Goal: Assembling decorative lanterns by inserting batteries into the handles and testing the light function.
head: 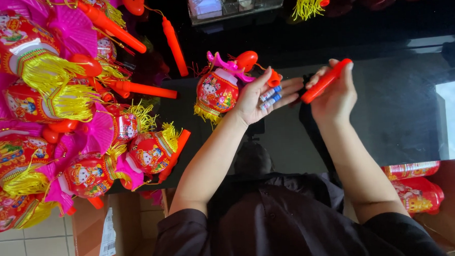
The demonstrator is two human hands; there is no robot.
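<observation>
Black glossy table [390, 110] fills most of the frame, with tiled floor and cardboard boxes showing along the bottom edge. Only one view here, looking straight down from the head.

Just above centre, the left hand [259, 98] lies palm up and mostly open, with two small batteries [270, 97] resting loose across the fingers. A red lantern [216, 91] with a yellow fringe hangs or sits right against that hand on its left side; can't tell if a finger hooks it. The right hand [333, 95], right of centre, is closed around a red handle [326, 80], a plain plastic stick tilted up to the right.

Handling guess: the handle looks light, stiff and a bit slick, so gripping mid-shaft like that seems fine. Batteries are small, smooth and will roll off an open palm easily. The lantern looks thin-shelled and flimsy, so better taken by its top than its body.

Left third of the frame is a big pile of lanterns [58, 115] with pink frills.
</observation>
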